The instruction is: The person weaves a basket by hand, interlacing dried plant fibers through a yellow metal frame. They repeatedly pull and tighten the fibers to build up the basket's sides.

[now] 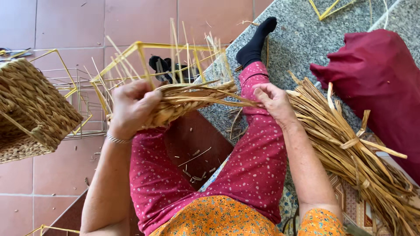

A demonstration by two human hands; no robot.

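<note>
Tiled floor (65, 26); left hand (131, 107) grips woven straw (183, 102), right hand (273, 100) pinches strand.

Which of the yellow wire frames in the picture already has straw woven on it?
The yellow frame at the left hand, partly woven along its lower edge. The frame at the top right and the frame at the bottom left are bare wire.

Finished woven basket (30, 111) well left of the fingers, tilted, its base facing up. Bare wire frames (81, 102) stacked between that basket and the fingers, on red floor tiles (65, 26). Bundle of loose dried straw (350, 150) just right of the fingers, tied with a strip, lying on a speckled grey stone ledge (297, 39). Dark red cloth bag (376, 83) beyond the bundle, farther right. Short straw scraps (194, 168) on the floor below the fingers.
</note>
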